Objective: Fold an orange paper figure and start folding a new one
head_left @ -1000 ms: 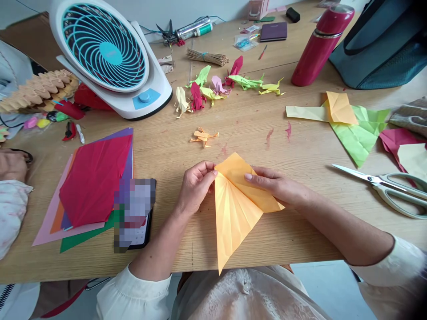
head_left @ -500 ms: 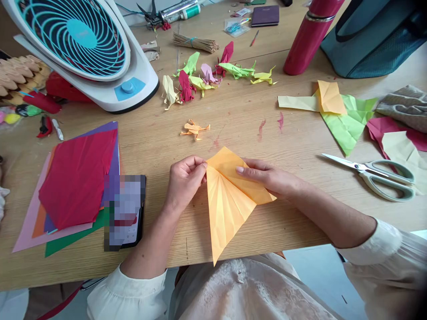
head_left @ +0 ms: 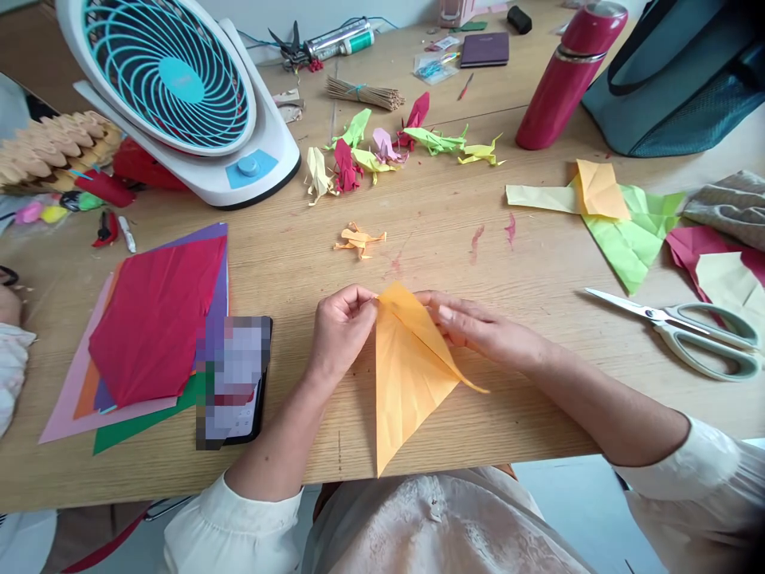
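A folded sheet of light orange paper with fan-like creases hangs with its long point down, above the table's front edge. My left hand pinches its upper left corner between thumb and finger. My right hand is at its right edge, fingers stretched out and partly behind the raised flap, the thumb apart from the paper. Just beyond the hands lies a small orange origami frog-like figure.
Left are stacked coloured papers, a phone and a fan. Scissors and paper scraps lie right. Behind stand several origami figures, a red flask and a teal bag. Another person's arm shows at far left.
My right thumb has come off the front of the paper, and the right flap has tilted up and folded inward. The left hand keeps its pinch. The whole view has shifted slightly.
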The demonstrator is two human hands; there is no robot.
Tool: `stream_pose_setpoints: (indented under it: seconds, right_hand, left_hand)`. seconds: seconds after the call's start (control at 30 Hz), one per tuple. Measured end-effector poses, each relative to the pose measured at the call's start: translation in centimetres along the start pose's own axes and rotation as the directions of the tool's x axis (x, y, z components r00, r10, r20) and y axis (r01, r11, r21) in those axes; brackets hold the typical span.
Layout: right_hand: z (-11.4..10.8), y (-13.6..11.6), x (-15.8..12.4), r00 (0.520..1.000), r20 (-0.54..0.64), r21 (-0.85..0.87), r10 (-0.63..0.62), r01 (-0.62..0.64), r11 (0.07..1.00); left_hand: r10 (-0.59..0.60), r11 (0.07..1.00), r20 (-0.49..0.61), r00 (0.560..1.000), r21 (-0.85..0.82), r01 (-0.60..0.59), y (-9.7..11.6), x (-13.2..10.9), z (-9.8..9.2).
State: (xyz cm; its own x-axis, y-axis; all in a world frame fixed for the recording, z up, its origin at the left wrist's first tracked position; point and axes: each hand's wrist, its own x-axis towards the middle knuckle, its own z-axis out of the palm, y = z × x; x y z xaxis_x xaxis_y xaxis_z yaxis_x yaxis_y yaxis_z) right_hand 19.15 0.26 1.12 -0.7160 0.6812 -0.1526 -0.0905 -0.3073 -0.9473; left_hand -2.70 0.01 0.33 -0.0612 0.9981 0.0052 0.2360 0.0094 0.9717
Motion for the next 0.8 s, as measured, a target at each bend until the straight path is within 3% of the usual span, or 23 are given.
stream_pose_setpoints:
  seconds: [0.07, 0.13, 0.27, 0.47, 0.57, 0.8]
  right_hand:
    - [0.0, 0.2, 0.2, 0.998, 0.061, 0.106, 0.011, -0.017, 0.994]
    - [0.3, 0.4, 0.4, 0.999, 0.017, 0.163, 0.029, -0.031, 0.986]
    - [1.1, 0.7, 0.9, 0.98, -0.177, 0.12, 0.094, -0.073, 0.99]
    - [1.7, 0.8, 1.1, 0.965, -0.201, 0.057, 0.166, -0.158, 0.986]
    - [1.8, 0.9, 1.1, 0.959, -0.255, -0.03, 0.122, -0.134, 0.991]
    - [2.2, 1.2, 1.0, 0.939, -0.325, -0.317, -0.114, 0.005, 0.948]
  left_hand:
    - [-0.007, 0.998, 0.0, 1.0, -0.055, 0.007, 0.0, 0.0, 0.1]
    - [-0.007, 0.996, 0.005, 1.0, -0.091, 0.007, 0.2, -0.1, 0.2]
    - [0.035, 0.995, 0.031, 0.999, -0.098, -0.032, 0.7, -0.5, 0.4]
    - [0.03, 0.985, 0.097, 0.995, -0.169, -0.013, 0.8, -0.9, 0.4]
    - [0.005, 0.977, 0.126, 0.992, -0.213, 0.023, 0.7, -0.8, 0.4]
    - [-0.114, 0.932, 0.15, 0.982, -0.325, 0.158, 1.6, -0.8, 0.5]
